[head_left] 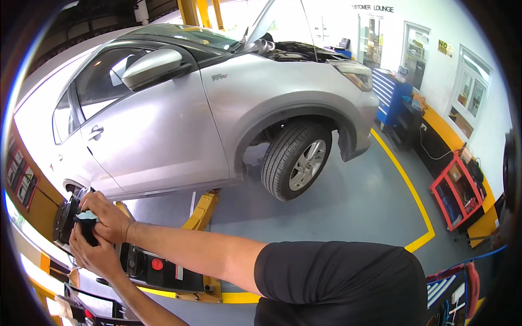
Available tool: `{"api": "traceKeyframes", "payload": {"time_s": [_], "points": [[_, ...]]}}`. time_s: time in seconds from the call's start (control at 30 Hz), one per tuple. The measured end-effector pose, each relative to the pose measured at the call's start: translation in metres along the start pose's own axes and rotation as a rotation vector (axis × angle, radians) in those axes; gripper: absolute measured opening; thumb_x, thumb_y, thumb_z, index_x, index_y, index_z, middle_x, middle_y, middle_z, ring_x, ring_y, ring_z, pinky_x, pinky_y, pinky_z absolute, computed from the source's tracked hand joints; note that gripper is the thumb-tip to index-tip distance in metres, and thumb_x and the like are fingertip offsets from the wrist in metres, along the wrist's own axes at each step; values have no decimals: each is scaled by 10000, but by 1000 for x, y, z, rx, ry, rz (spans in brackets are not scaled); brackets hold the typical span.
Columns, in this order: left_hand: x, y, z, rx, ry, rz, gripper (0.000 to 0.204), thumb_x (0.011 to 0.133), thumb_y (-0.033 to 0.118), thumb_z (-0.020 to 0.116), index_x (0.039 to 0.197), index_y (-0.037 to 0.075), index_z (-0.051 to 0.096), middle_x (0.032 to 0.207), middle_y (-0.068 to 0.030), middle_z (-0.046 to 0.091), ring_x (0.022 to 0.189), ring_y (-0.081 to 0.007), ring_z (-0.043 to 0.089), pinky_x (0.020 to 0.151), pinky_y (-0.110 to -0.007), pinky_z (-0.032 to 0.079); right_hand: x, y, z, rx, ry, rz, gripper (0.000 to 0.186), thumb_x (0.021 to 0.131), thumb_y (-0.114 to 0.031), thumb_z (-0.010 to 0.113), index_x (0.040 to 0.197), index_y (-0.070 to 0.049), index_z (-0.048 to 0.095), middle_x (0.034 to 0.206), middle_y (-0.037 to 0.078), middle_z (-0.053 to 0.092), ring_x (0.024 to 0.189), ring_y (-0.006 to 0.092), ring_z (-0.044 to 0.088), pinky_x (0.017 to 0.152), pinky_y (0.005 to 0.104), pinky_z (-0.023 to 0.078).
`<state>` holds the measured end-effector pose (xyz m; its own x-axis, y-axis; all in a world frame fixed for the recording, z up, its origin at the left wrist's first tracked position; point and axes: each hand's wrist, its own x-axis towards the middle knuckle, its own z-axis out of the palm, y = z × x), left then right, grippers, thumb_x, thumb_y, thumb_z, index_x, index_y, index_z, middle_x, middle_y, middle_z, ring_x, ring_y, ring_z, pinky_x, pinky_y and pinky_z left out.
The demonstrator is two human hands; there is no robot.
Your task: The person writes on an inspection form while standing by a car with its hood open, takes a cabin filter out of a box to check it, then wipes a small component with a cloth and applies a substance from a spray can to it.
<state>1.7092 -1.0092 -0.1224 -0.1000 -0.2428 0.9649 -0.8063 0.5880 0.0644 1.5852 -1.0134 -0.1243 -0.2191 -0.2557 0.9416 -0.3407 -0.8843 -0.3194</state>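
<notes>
Both hands are together at the far left, in front of a dark round part (64,221) beside the silver car (163,136). My left hand (93,254) is the lower one, its fingers closed around a small black piece (88,233). A light-blue patch (87,216) shows at the top of this piece; its kind is unclear. My right hand (107,214) lies just above, fingers bent and closed against the same piece, one finger reaching toward the round part. The palms hide most of what is held.
The car's hood is up and its front wheel (298,160) hangs off the floor. A yellow lift arm (201,212) reaches beneath the sill, near a black box with a red button (157,264). Blue drawer cabinet (391,98) and red cart (458,190) stand right.
</notes>
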Motion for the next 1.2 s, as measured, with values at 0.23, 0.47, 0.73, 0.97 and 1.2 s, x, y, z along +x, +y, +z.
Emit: {"api": "traceKeyframes", "payload": {"time_s": [0.23, 0.47, 0.73, 0.97, 1.2], "points": [[1, -11, 4, -81, 63, 46, 428, 873, 246, 708, 1238, 27, 662, 1185, -178, 673, 1152, -385, 606, 1001, -498, 473, -4, 10, 20, -12, 97, 58, 394, 678, -104, 638, 1068, -100, 587, 1118, 137, 586, 1093, 363, 536, 994, 439, 431], [3, 23, -5, -40, 25, -61, 379, 811, 128, 725, 1185, 78, 686, 1217, -76, 658, 1205, -307, 591, 1033, -462, 419, 1, 9, -5, -57, -45, 45, 458, 635, -82, 530, 1091, -42, 529, 1176, 172, 580, 1113, 399, 509, 1036, 449, 404], [3, 22, -11, -11, 28, -80, 378, 811, 157, 740, 1180, 93, 692, 1229, -56, 652, 1214, -288, 582, 1044, -455, 403, 3, 2, -3, -16, -92, 54, 457, 657, -87, 530, 1110, -30, 537, 1226, 185, 577, 1183, 398, 495, 1084, 449, 386], [-1, 23, -9, -44, 41, -76, 386, 798, 125, 739, 1178, 83, 683, 1198, -65, 646, 1202, -296, 577, 1032, -463, 396, 0, 2, -2, -60, -23, -5, 426, 669, -91, 537, 1091, -37, 571, 1168, 157, 600, 1114, 396, 517, 1017, 448, 437], [-3, 16, -13, -46, 57, -68, 397, 794, 103, 738, 1186, 73, 678, 1201, -90, 647, 1199, -319, 574, 1024, -470, 400, -4, 4, 7, -43, -19, -7, 437, 659, -79, 526, 1092, -36, 567, 1174, 160, 597, 1121, 396, 518, 1021, 452, 437]]}}
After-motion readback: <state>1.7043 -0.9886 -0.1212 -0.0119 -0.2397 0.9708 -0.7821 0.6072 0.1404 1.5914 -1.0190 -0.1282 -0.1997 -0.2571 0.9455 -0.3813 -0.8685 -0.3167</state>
